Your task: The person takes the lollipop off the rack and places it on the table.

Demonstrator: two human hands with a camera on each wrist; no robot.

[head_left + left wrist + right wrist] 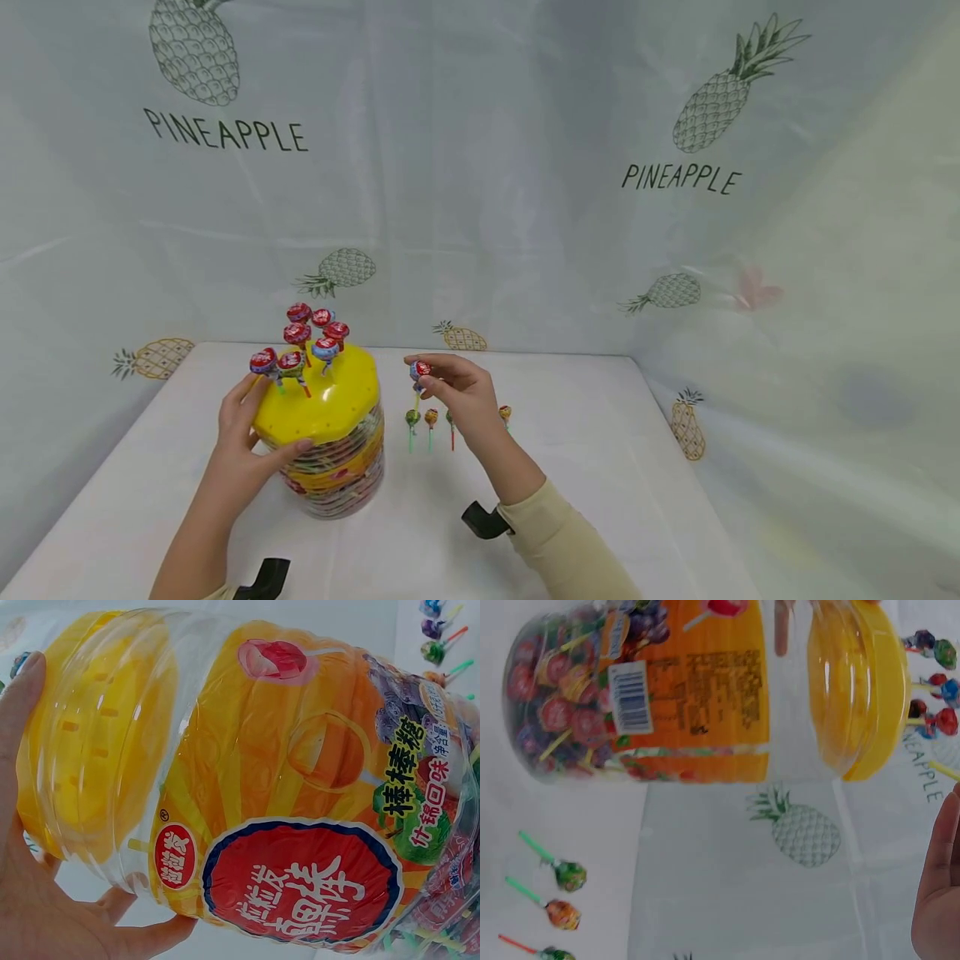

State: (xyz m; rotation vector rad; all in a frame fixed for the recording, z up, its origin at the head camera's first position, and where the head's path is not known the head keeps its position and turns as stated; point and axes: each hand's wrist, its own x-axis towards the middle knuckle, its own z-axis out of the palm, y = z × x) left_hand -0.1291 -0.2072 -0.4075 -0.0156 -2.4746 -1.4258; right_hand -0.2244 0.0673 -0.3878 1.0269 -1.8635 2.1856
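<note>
Nearest, black wrist mounts [264,579] sit at both cuffs, the left one cut off by the frame. The left hand [243,442] grips the clear ribbed plastic jar with a yellow lid [347,468] around its top, some fingertips hidden. Just right of the lid, the right hand [467,398] pinches a red-and-blue-wrapped lollipop [420,370], mostly cropped from the right wrist view. Beyond, loose wrapped lollipops [431,417] lie on the white table [600,467], partly covered by that hand. Red-topped lollipops [297,333] stand overlapping in the lid.

Head pic bright w/ diffuse light; wrist pics dimmer.
</note>
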